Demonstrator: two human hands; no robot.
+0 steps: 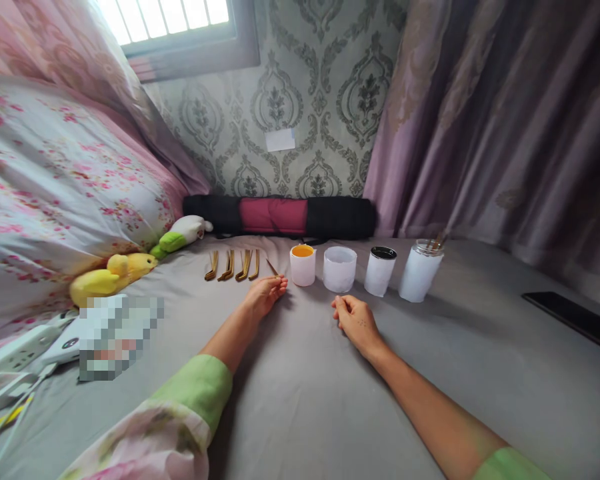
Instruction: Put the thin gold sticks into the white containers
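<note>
4 white cups stand in a row on the grey bedsheet (300, 400): orange-rimmed cup (303, 265), empty white cup (339, 268), black-rimmed cup (380, 271), clear-rimmed cup (420, 271) holding utensils. 4 gold spoons (233, 265) lie left of them. Left hand (266, 293): fingertips pinching 1 thin gold utensil (272, 267), slender, shiny, tip just beside the orange-rimmed cup. Right hand (354, 317): fingers loosely curled, resting empty on the sheet. Risk: the soft bedding gives cups poor footing; a nudge from the utensil could likely tip one.
</note>
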